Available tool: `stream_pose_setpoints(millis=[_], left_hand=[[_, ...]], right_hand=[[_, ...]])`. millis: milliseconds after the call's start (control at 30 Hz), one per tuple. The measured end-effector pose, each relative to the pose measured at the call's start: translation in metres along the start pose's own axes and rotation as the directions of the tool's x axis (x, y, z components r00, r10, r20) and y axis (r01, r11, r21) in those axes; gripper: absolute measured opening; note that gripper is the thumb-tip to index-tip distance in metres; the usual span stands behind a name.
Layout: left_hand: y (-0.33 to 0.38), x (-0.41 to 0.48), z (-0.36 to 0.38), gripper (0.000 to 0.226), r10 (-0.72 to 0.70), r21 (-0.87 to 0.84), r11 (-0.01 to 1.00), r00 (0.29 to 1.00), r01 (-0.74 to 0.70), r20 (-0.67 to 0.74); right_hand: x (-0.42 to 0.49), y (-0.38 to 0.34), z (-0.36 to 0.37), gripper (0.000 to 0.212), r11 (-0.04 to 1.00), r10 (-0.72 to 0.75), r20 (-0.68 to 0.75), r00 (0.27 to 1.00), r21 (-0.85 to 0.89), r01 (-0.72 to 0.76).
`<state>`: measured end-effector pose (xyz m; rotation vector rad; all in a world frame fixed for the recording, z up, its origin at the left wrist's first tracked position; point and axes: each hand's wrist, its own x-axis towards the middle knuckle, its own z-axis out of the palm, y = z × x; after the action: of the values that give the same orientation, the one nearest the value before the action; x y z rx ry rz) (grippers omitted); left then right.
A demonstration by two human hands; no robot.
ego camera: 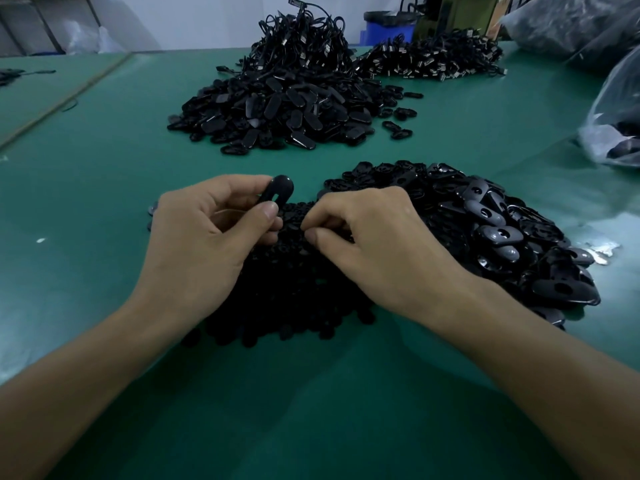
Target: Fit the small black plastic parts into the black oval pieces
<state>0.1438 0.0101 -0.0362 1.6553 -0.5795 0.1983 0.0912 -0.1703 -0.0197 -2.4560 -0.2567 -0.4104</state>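
Grips one black oval piece (278,192) in left hand (204,233), lifted slot-outward for loading. Dips right hand (374,237), fingers curled together, into small black parts (294,292) just below; perhaps pinching one, too dark to tell.

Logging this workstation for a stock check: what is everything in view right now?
table mat: one, green, under everything.
small black parts: one pile, black, near centre.
oval pieces: one pile, black, right of the small black parts.
far oval pile: one, black, mid-table.
cables: two heaps, black, far edge.
plastic bags: at least two, clear, right edge.
bin: one, blue, behind the table.
held oval piece: one, black, above the near pile.
left hand: grips the held oval piece.
right hand: pinches at the small black parts.
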Motion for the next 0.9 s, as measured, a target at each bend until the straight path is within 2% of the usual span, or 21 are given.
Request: stream_pose_setpoints(millis=[100, 267, 467, 667, 900], left_hand=[[0.002, -0.001, 0.002, 0.029, -0.013, -0.008, 1.000, 0.999, 0.013, 0.031], [0.002, -0.001, 0.003, 0.027, -0.031, 0.082, 0.996, 0.999, 0.029, 0.030], [0.008, -0.004, 0.006, 0.017, 0.023, 0.083, 0.996, 0.998, -0.029, 0.065], [0.006, -0.003, 0.006, 0.021, 0.020, 0.079, 0.997, 0.998, -0.024, 0.056], [0.007, -0.005, 0.007, 0.024, 0.038, 0.082, 0.996, 0.997, -0.044, 0.067]], right_hand=[[0.000, -0.002, -0.001, 0.010, 0.996, -0.002, -0.071, 0.997, 0.086, 0.008], [0.000, -0.006, -0.002, 0.006, 0.975, 0.004, -0.155, 0.988, 0.221, 0.031], [-0.001, -0.010, -0.001, 0.015, 0.973, 0.023, -0.160, 0.987, 0.230, 0.014], [-0.002, -0.015, 0.000, 0.014, 0.963, 0.062, -0.172, 0.983, 0.268, -0.014], [-0.003, -0.016, 0.000, 0.014, 0.975, 0.051, -0.165, 0.985, 0.220, -0.013]])
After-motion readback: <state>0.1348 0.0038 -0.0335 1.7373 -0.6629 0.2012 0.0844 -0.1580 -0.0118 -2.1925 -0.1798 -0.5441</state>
